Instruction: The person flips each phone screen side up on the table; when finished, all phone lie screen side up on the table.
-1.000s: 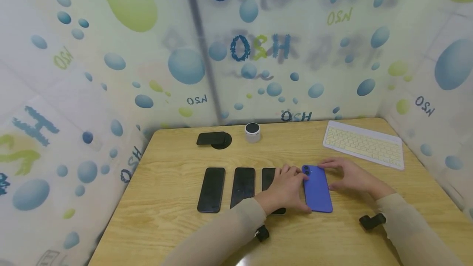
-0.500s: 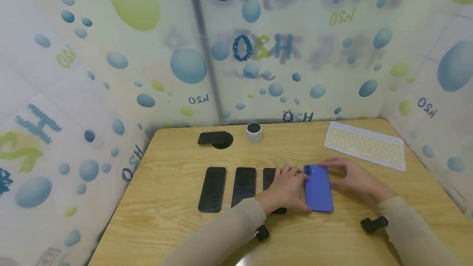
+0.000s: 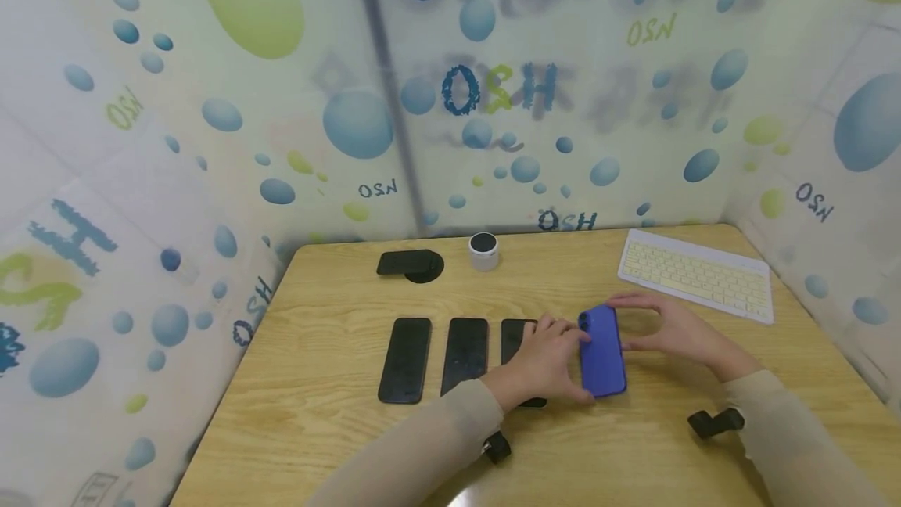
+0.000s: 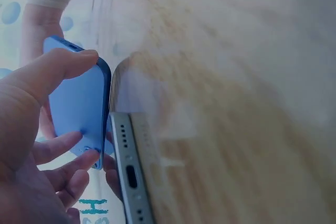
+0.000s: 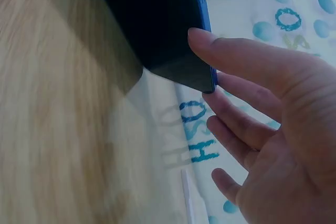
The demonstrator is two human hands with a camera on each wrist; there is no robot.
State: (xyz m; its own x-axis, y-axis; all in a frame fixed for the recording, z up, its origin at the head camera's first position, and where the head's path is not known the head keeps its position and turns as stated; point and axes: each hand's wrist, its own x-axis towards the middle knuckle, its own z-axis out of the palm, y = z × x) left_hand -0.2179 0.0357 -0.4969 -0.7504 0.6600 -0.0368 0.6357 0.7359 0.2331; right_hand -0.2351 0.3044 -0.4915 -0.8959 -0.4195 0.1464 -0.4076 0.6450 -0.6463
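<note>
A blue smartphone (image 3: 602,354) stands tilted on the wooden table, its right long edge raised and its camera back toward the head view. My right hand (image 3: 679,335) pinches that raised edge, thumb on the dark screen side and fingers behind, as the right wrist view shows. At the opposite edge my left hand (image 3: 545,362) holds the phone, its thumb at the lower corner and fingertips near the camera lenses. Under the left hand lies a third black-screened phone (image 3: 513,332), partly covered. Two more dark phones, one (image 3: 465,350) and another (image 3: 405,360), lie to the left.
Toward the back are a dark folded stand-like object (image 3: 411,264), a small white cylinder with a black top (image 3: 483,252) and a white keyboard (image 3: 697,275). A patterned curtain (image 3: 493,163) encloses the table (image 3: 303,382) at the back and sides.
The blue phone lay flat a second ago; now its right edge is lifted and leans left. My right hand has risen slightly with it. The left hand stays in place.
</note>
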